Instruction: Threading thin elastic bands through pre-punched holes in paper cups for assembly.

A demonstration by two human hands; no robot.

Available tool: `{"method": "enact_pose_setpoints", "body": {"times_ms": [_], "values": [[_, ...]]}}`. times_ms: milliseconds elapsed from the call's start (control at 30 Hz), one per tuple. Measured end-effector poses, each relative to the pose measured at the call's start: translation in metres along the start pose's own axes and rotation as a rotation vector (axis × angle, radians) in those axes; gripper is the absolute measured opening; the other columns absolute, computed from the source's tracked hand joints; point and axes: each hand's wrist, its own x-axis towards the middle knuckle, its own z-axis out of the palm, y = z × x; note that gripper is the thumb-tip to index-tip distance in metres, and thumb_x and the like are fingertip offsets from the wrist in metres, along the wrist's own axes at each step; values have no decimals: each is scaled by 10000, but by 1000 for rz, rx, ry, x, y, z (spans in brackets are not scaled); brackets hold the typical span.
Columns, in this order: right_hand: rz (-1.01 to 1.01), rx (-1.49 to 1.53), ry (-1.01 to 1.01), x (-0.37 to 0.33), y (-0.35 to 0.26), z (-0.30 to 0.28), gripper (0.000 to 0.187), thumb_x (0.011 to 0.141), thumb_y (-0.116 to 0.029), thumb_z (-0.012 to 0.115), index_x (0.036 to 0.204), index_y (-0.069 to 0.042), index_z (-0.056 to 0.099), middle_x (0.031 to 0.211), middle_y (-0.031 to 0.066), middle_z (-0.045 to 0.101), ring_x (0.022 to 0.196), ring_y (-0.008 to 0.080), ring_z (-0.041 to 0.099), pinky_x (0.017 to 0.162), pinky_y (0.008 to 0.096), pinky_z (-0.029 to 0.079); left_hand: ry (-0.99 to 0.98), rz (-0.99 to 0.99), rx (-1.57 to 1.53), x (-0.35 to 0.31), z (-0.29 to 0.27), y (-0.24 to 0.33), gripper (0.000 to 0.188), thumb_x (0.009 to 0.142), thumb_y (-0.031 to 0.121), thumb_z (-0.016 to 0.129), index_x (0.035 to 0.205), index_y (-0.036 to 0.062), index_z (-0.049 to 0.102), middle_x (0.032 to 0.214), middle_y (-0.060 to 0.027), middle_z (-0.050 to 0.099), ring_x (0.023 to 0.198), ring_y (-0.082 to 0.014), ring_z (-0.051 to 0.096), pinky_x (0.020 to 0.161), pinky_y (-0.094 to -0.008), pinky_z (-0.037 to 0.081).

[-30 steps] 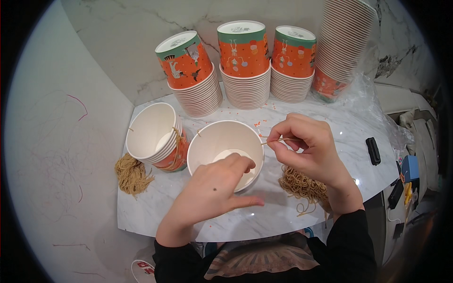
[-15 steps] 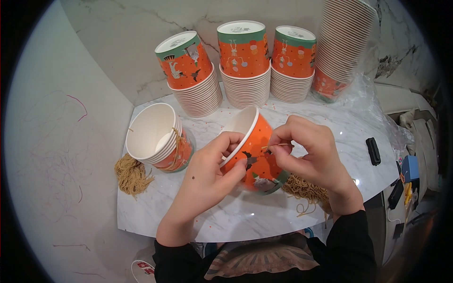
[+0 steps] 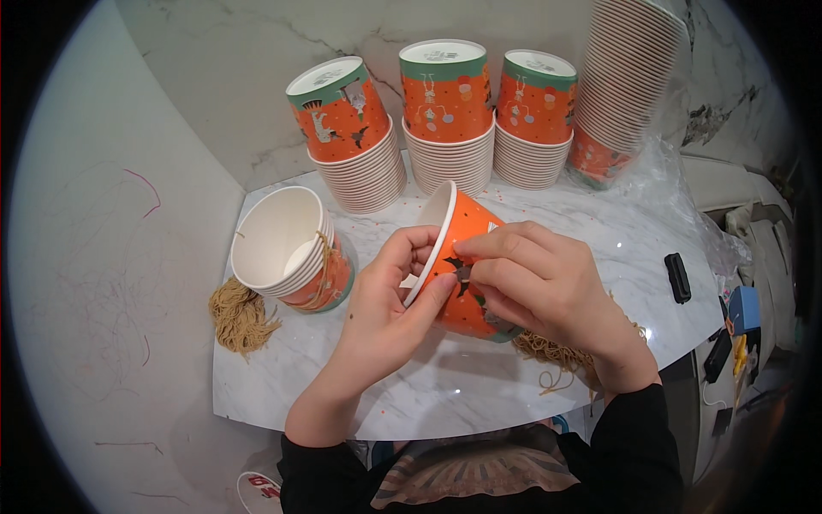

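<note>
My left hand (image 3: 390, 295) grips an orange paper bucket (image 3: 467, 218) by its white rim, thumb on the printed outside and fingers reaching inside. The bucket is tilted, its mouth turned to the left. My right hand (image 3: 548, 287) has its fingers bunched against the bucket's outer wall, near a dark printed figure. Whatever lies between those fingertips is hidden. Beneath my right wrist lies a bundle of tan cord (image 3: 556, 349). At the left, several nested buckets (image 3: 282, 244) lean with mouths up, and tan cord handles (image 3: 324, 272) hang on them.
Three upside-down stacks of buckets (image 3: 445, 103) stand along the marble wall. A tall nested stack (image 3: 629, 68) in clear plastic rises at the back right. A second cord bundle (image 3: 240, 317) lies left on the white table (image 3: 411, 385). A black object (image 3: 676, 276) rests near the right edge.
My right hand has moved left onto the bucket's wall, and the tan cord seen in its pinch is now out of sight. The bucket has shifted slightly upward and turned.
</note>
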Motion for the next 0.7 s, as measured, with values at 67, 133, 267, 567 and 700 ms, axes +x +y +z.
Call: {"method": "enact_pose_setpoints", "body": {"times_ms": [67,133,267,567,700], "values": [[-9,-12,-4,0,0,1,247,706,-87,737,936,-76,646,1074,30,703,927,212,701,703,318,597,-5,-8,17,-1,-1,0,347,976,18,641,1307,-26,547,1123,-50,644,982,-84,586,785,-248,560],[-18,-25,-7,0,0,1,254,700,-93,735,936,-74,644,1085,29,705,932,210,702,704,317,600,-1,-10,20,-1,-1,-1,346,975,17,643,1306,-23,549,1124,-49,645,981,-83,585,781,-248,561],[-16,-25,-16,0,0,0,244,710,-98,727,934,-74,633,1081,28,705,924,210,701,702,320,597,-2,5,24,-1,-1,-4,347,971,14,644,1304,-22,553,1128,-52,653,975,-86,582,775,-248,561],[-26,-36,-66,-3,0,3,241,723,-104,716,939,-71,613,1103,32,696,921,206,697,705,331,589,9,72,127,-2,0,-9,344,952,-30,630,1290,-30,563,1074,-101,680,947,-125,593,760,-272,558],[-27,-57,-76,-3,-1,3,238,732,-115,716,945,-72,617,1107,36,696,927,206,695,707,329,580,-27,-33,89,-2,-1,-3,360,973,-44,616,1326,-54,548,1208,-78,623,1108,-125,584,987,-277,489]]}}
